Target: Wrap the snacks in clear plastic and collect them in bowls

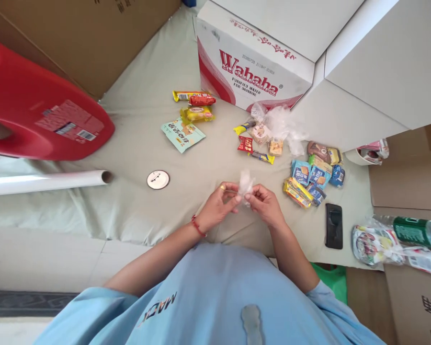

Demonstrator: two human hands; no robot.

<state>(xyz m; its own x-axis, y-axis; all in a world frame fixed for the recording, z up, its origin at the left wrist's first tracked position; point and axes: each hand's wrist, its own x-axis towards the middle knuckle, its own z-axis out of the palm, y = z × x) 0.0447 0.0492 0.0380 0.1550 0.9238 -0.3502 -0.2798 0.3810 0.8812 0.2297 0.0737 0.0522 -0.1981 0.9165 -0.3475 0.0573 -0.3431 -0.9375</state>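
Between my two hands, just above the cloth, is a crumpled clear plastic bag (pixel 246 181). My left hand (pixel 221 203) pinches its left side with thumb and fingers. On the other side my right hand (pixel 264 203) grips it the same way. Beyond my hands lie a small red snack packet (pixel 245 143), a yellow and grey wrapped stick (pixel 262 157) and a square biscuit pack (pixel 276 147). A heap of more clear plastic bags (pixel 283 122) rests behind them. To the right of my right hand sits a pile of blue snack packs (pixel 300 172) and yellow ones (pixel 297 192).
A Wahaba-style white carton marked Wahaha (pixel 255 62) stands at the back. Left are a mint-green pouch (pixel 183 134), yellow snack packs (pixel 197 114), a round badge (pixel 158 179), a white tube (pixel 50 182) and a red jug (pixel 46 105). A black phone (pixel 334 226) lies right.
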